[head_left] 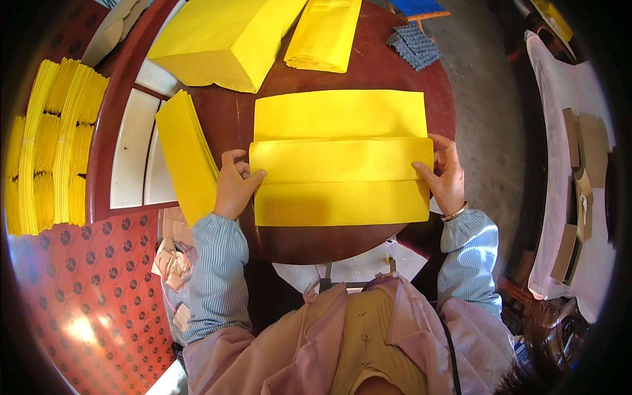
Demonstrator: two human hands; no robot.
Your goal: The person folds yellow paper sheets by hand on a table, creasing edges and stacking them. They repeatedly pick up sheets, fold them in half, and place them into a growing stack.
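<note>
A yellow paper sheet point(339, 159), with creases running across it and a raised folded band along its middle, lies before me. My left hand point(236, 185) pinches the left end of that band, thumb on top and fingers behind the edge. At the opposite end, my right hand point(447, 181) grips the band the same way, with its thumb on the front face. Just left of my left hand, a long folded stack of yellow paper point(186, 155) rests at a slant.
Beneath the paper is a round dark red table point(309, 249). A large yellow block point(217, 46) and a folded yellow bundle point(324, 33) lie at its far side, near a grey textured pad point(415, 46). Banded yellow stacks point(49, 145) stand far left; cardboard pieces point(582, 158) lie at right.
</note>
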